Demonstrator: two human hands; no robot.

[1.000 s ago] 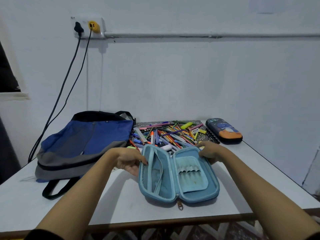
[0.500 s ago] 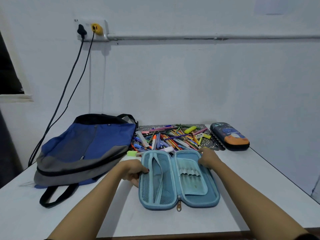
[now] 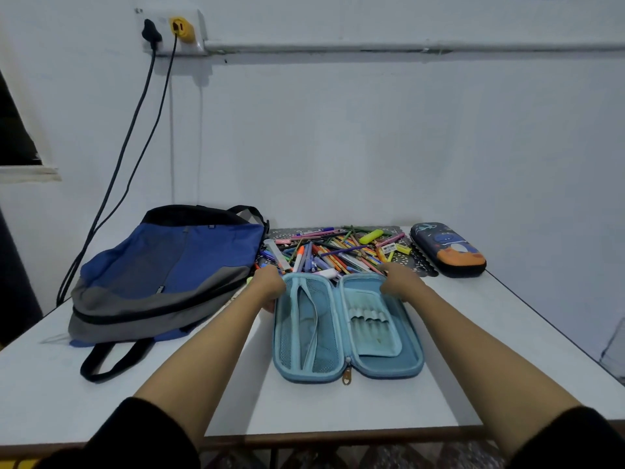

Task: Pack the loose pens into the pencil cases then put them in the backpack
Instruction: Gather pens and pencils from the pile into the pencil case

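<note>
- Just behind the open pencil case [image 3: 348, 333], the pens [image 3: 338, 252] lay heaped. The case now sat flat on the table [image 3: 338, 407], closer to them than a second before.
- The left hand [image 3: 269, 286] gripped its far-left rim. The right hand [image 3: 400, 279] covered its far-right corner, and its grip was impossible to tell.
- Left of the case lay the backpack [image 3: 169, 275]. Filling could probably start.

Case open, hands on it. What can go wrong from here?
1. Loose pens lie piled at the far rim of the case; a grab may scatter some toward the backpack.
2. The dark case sits shut near the table edge; a reaching right hand might knock it off.
</note>
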